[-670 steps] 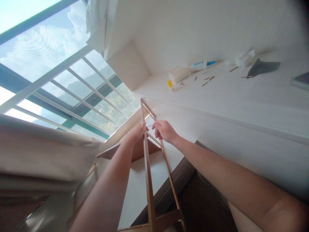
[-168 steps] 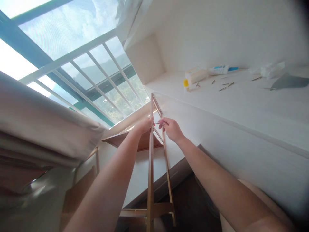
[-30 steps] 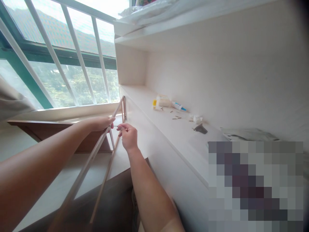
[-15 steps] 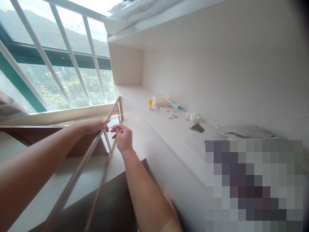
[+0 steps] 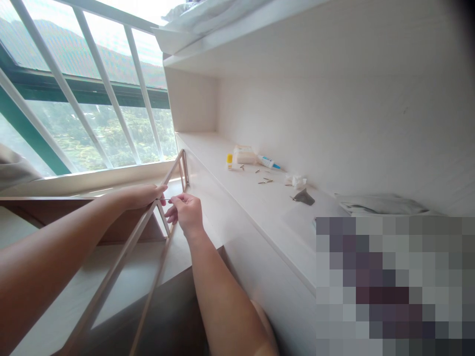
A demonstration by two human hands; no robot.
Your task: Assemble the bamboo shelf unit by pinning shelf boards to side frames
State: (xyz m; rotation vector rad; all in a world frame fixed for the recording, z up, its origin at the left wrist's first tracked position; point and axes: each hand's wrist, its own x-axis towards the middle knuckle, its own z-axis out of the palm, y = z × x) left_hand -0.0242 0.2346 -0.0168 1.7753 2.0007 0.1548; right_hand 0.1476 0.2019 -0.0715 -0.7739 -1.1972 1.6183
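My left hand (image 5: 145,196) is closed round the joint of a slim wooden frame (image 5: 118,264), at the far end of my outstretched arm. Just to its right, my right hand (image 5: 189,212) pinches a thin metal hex key (image 5: 166,200) between thumb and forefinger, the other fingers loosely curled below. The key points left, its tip at the frame's joint. How deep the tip sits cannot be made out, as my left fingers partly cover that spot. Long wooden bars run from the joint down towards me.
On the white shelf (image 5: 245,207) at right lie several small screws (image 5: 266,181), a yellow-capped container (image 5: 229,162), a clear packet (image 5: 245,154), a blue-tipped tube (image 5: 268,161), crumpled plastic (image 5: 296,180) and a dark scrap (image 5: 304,197). A barred window (image 5: 100,84) stands at left.
My right hand has rotated slightly at the wrist and shifted a little left, its fingers changing position on the hex key. My left hand keeps its grip on the frame.
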